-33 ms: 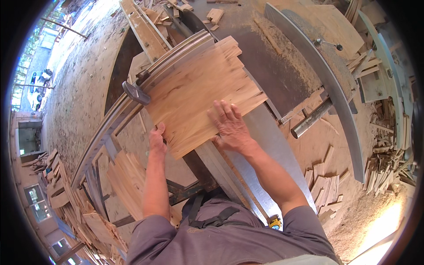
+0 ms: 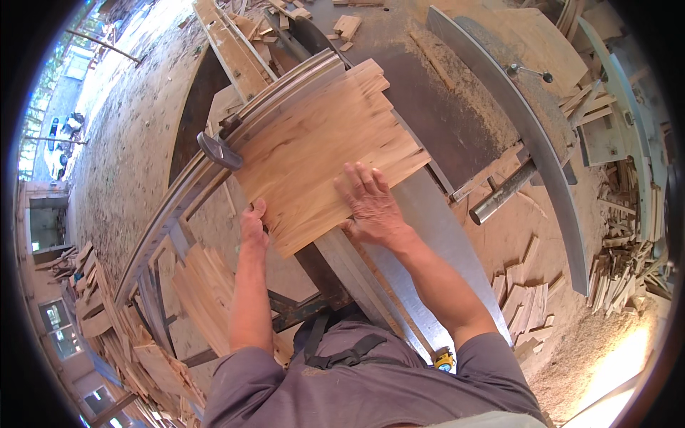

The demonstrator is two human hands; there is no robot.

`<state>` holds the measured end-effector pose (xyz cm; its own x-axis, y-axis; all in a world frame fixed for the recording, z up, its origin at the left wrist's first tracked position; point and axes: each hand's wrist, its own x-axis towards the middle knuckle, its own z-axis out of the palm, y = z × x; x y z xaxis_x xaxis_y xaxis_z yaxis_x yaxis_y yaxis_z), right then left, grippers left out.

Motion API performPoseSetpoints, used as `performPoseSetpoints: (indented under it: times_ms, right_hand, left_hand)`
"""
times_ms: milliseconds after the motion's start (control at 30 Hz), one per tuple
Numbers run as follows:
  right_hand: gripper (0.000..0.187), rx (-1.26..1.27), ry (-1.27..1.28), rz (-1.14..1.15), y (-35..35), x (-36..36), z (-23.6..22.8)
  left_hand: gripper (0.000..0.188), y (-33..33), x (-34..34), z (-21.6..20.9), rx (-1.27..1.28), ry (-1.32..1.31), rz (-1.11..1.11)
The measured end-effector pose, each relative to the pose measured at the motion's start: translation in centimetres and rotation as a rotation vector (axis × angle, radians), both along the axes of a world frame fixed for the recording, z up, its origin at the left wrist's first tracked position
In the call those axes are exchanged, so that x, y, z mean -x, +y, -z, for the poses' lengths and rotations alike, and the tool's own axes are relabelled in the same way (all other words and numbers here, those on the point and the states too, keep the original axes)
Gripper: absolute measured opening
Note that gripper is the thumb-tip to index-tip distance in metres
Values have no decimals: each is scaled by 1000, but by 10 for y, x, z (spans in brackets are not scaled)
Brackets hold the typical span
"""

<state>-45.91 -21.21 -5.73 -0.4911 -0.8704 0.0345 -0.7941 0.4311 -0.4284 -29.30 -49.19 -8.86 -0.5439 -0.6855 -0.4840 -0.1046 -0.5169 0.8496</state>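
A light wooden board [image 2: 314,143], joined from strips with uneven, stepped ends, lies on a sliding table saw. Its left end is up against a metal fence rail [image 2: 285,93], next to a grey metal stop [image 2: 220,151]. My left hand [image 2: 254,225] is closed around the near left corner, thumb on top, its other fingers mostly hidden. Spread over the top near the front edge, my right hand [image 2: 372,203] presses with its fingers flat and the thumb down at the edge. A yellow tape measure [image 2: 444,360] rests on the metal table close to my right sleeve.
A long curved-looking metal fence [image 2: 524,121] stands to the right, with sawdust [image 2: 464,85] around it. Offcuts [image 2: 528,303] are piled at right, and stacked boards [image 2: 207,292] lean at left. A metal bar [image 2: 503,191] sticks out below the fence. Wood scraps [image 2: 347,27] lie at the far side.
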Motion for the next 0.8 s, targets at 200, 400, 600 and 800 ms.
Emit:
performPoseSetpoints:
  times_ms: [200, 400, 600, 800]
  right_hand:
    - [93, -75, -18, 13, -24, 17, -11]
    - [92, -163, -5, 4, -49, 27, -24]
    - [92, -190, 15, 5, -81, 48, -24]
    - [91, -142, 20, 7, -121, 73, -16]
  left_hand:
    - [22, -63, 11, -28, 229, -554, 269]
    - [67, -219, 64, -59, 1661, -598, -11]
    - [41, -295, 128, -40, 1546, -1028, 540]
    - [40, -324, 153, -36, 1638, -1075, 528]
